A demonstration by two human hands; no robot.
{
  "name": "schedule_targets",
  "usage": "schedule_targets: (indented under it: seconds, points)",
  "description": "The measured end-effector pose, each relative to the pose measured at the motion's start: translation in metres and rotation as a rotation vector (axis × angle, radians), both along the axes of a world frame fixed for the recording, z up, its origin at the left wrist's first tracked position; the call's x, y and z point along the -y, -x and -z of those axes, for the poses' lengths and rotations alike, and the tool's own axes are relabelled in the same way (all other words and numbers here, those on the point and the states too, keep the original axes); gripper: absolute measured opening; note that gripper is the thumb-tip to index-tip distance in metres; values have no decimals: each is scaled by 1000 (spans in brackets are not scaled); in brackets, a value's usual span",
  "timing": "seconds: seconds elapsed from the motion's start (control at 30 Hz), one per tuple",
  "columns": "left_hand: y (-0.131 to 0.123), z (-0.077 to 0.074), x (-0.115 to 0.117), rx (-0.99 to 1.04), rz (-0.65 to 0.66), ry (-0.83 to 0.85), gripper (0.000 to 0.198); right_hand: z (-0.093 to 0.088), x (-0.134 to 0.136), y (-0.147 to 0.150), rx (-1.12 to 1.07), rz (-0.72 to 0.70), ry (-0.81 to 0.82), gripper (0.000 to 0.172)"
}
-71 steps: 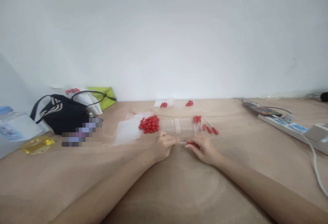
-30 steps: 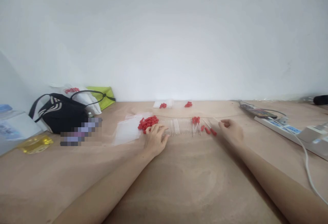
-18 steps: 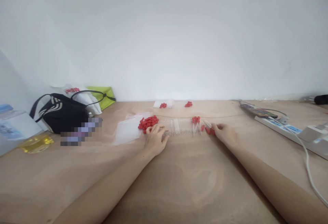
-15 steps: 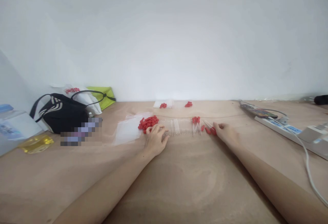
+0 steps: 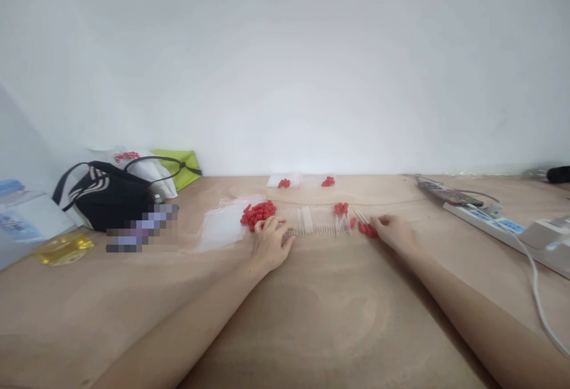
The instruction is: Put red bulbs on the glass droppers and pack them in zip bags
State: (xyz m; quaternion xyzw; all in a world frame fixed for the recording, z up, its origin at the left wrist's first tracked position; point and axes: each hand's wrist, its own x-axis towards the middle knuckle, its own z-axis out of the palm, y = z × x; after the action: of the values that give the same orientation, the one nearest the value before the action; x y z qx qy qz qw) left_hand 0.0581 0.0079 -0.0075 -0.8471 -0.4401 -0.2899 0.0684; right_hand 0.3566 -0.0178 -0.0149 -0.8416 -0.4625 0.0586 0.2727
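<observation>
My left hand [image 5: 272,242] lies on the table with its fingers apart, beside a pile of small red rubber bulbs [image 5: 256,215]. Its fingertips are by the left end of a row of thin clear tubes [image 5: 307,221]. At the row's right end, several tubes have red bulbs [image 5: 341,208] at their far ends. My right hand [image 5: 392,231] is closed, its fingertips pinching the near ends of a few thin pale tubes [image 5: 361,215]. Loose red bulbs [image 5: 367,230] lie just left of those fingers. How the hidden fingers grip cannot be seen.
Clear plastic bags [image 5: 222,225] lie left of the pile. Two small groups of red bulbs [image 5: 328,182] sit at the back by the wall. A black bag [image 5: 111,199] stands left; a phone [image 5: 449,193] and a power strip [image 5: 490,218] with cables are right.
My right hand and the pale tubes have shifted very slightly. The loose red bulbs beside it lie closer together. My left hand stays in place.
</observation>
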Motion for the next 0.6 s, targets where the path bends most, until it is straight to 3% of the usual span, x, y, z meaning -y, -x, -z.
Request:
schedule_targets:
  seconds: [0.23,0.43,0.6]
  points:
    - [-2,-2,-1,18,-54,1,12,-11,7,10,-13,-83,-20,33]
    - [-6,-14,-13,13,-185,45,8,-11,7,17,104,-143,10,36]
    - [-24,-23,-28,-25,-212,124,11,-9,7,21,150,-160,-7,31]
